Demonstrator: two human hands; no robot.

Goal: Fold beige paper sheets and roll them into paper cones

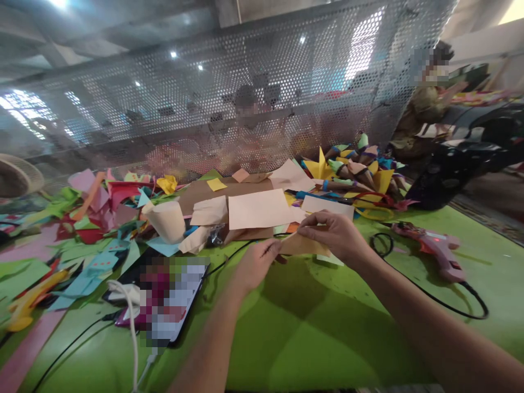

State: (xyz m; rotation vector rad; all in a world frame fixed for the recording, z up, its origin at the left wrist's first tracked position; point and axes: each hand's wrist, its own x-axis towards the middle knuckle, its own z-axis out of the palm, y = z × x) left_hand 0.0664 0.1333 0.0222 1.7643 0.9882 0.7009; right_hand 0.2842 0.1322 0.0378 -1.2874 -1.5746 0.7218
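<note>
Both of my hands hold one tan paper piece (302, 245) just above the green table (311, 333). My left hand (257, 263) pinches its left end. My right hand (335, 236) grips its right part from above, fingers curled over it. Behind them lie flat cream sheets (258, 208) on brown card (204, 192), and a rolled cream paper cone (168, 220) stands to the left.
A pink glue gun (438, 248) with a black cord lies to the right. A phone (164, 297) with a white cable lies front left. Coloured paper scraps (82, 229) cover the left; several finished paper cones (360, 172) are heaped at the back right. Perforated metal screen (245, 98) behind; another person (426, 103) at far right.
</note>
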